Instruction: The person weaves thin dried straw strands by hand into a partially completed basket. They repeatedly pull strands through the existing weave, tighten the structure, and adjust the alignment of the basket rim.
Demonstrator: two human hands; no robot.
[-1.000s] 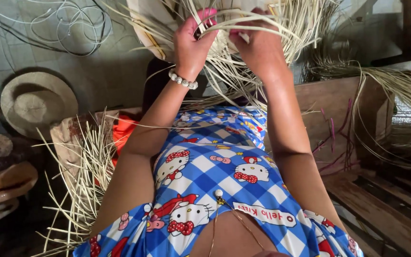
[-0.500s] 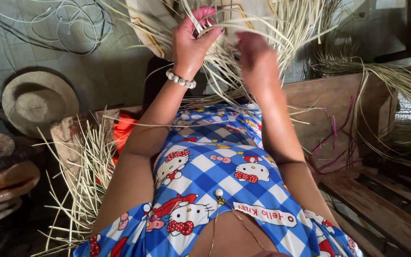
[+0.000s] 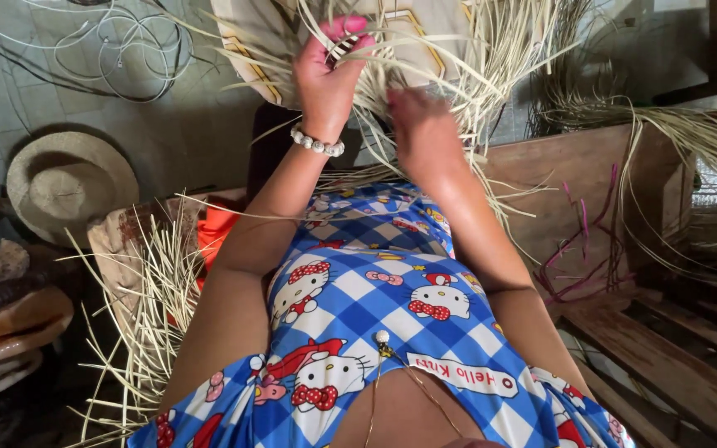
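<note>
Dropped lower and blurred now, right hand (image 3: 425,137), away from the left hand (image 3: 329,79), whose grip pinches thin pale straw strips (image 3: 458,58) up near the top edge. Stiff, flat, springy fibres, fanning outward over a partly woven piece (image 3: 251,41) cut off by the frame. Hard to tell the right hand's grip; round woven hat (image 3: 68,187) lying left on the floor.
</note>
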